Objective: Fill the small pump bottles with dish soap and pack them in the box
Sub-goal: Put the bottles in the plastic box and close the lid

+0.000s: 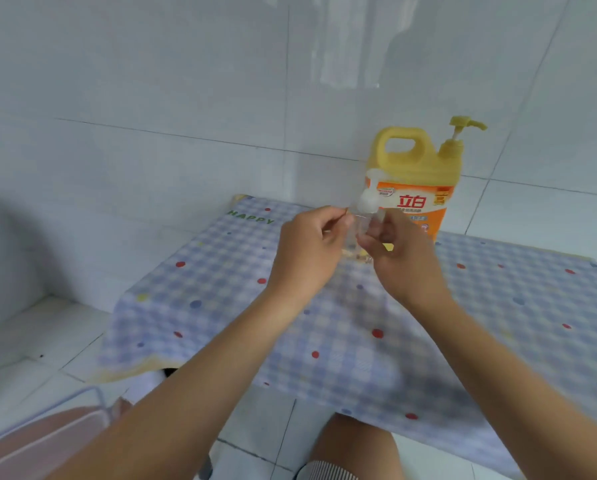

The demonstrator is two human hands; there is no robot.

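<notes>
In front of the large yellow dish-soap jug (415, 164), the left hand (307, 245) and right hand (406, 252) hide most of the small clear pump bottle (470, 204) and the jug's lower part.

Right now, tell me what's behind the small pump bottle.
The yellow dish soap jug, upright on the checked tablecloth. The small pump bottle and right hand hide its lower label.

Bright, even light; wall (342, 46) glare; soft blur, edges warped.
</notes>
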